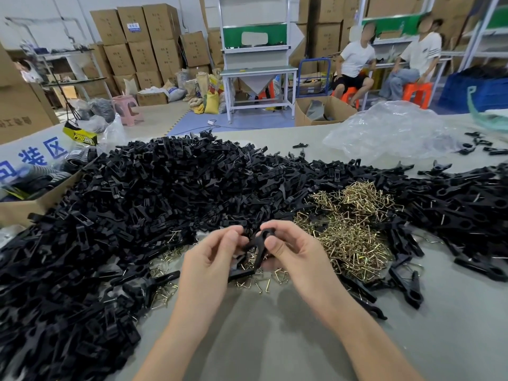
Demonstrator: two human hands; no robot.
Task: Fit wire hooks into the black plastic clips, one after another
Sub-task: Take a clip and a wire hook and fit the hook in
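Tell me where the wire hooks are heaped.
In the head view the heap of wire hooks lies right of centre on the table, just right of the right hand, with black clips behind and beside it.

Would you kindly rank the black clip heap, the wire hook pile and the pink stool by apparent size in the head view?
1. black clip heap
2. wire hook pile
3. pink stool, though it stands much farther away

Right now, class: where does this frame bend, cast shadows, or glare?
Head view: wide-angle bending tilts the rack upright at the right edge; soft shadows fall on the table under the forearms; the clear plastic bag shows glare; the black clip between left hand and right hand is sharp.
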